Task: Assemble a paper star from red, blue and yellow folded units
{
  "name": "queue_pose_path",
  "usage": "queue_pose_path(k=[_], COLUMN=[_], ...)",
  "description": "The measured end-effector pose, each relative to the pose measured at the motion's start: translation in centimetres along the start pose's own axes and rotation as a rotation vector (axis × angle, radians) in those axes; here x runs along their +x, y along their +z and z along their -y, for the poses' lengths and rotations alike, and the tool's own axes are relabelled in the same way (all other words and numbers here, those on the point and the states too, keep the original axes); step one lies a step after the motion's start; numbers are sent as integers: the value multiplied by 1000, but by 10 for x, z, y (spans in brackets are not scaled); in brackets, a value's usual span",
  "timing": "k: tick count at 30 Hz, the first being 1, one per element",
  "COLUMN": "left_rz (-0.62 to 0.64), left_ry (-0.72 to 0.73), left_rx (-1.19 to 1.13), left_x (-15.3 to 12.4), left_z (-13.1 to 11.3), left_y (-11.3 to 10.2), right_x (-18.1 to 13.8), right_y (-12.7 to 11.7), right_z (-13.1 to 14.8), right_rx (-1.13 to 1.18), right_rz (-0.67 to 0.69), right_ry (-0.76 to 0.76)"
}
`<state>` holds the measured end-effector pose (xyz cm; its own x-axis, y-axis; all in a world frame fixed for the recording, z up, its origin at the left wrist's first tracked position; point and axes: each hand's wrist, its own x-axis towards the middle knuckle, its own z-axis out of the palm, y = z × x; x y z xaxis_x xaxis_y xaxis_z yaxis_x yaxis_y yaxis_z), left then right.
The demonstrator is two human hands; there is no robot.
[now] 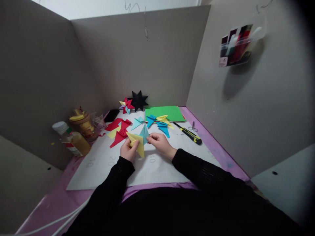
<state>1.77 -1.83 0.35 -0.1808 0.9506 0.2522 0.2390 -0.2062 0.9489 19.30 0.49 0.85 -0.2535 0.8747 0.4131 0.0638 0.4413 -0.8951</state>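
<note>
My left hand (129,150) pinches a folded yellow paper piece (139,147) between thumb and fingers. A light blue folded paper piece (144,133) meets it, and my right hand (160,143) grips its right edge. The two pieces touch or overlap; how they are joined I cannot tell. Just beyond lie red folded pieces (121,134), a pale blue folded piece (137,122), blue folded pieces (162,127) and a yellow folded piece (165,120), all on a white sheet printed with numbers (162,170).
At the left stand a glue bottle (78,144) and a brown pot (85,126). A phone (112,115), a multicoloured paper star (127,105), a black star (139,100) and green paper (164,113) lie at the back. A utility knife (189,134) and scissors (193,127) rest right.
</note>
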Motion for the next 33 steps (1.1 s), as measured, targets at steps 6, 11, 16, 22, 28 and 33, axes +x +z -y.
queue_pose_path(k=[6, 11, 16, 22, 28, 33], left_rz=[66, 55, 51, 37, 49, -33], left_ry=[-78, -127, -125, -101, -54, 22], left_rx=[-110, -147, -124, -109, -43, -187], left_x=[1, -1, -1, -5, -5, 2], left_z=[-3, -3, -2, -6, -8, 1], left_y=[0, 2, 1, 5, 4, 1], right_x=[1, 1, 1, 0, 0, 1], right_y=[0, 2, 4, 9, 12, 6], right_z=[2, -3, -3, -8, -12, -3], right_rx=[45, 42, 72, 153, 169, 180], right_rz=[15, 40, 61, 61, 49, 55], right_ry=[34, 58, 79, 184, 220, 251])
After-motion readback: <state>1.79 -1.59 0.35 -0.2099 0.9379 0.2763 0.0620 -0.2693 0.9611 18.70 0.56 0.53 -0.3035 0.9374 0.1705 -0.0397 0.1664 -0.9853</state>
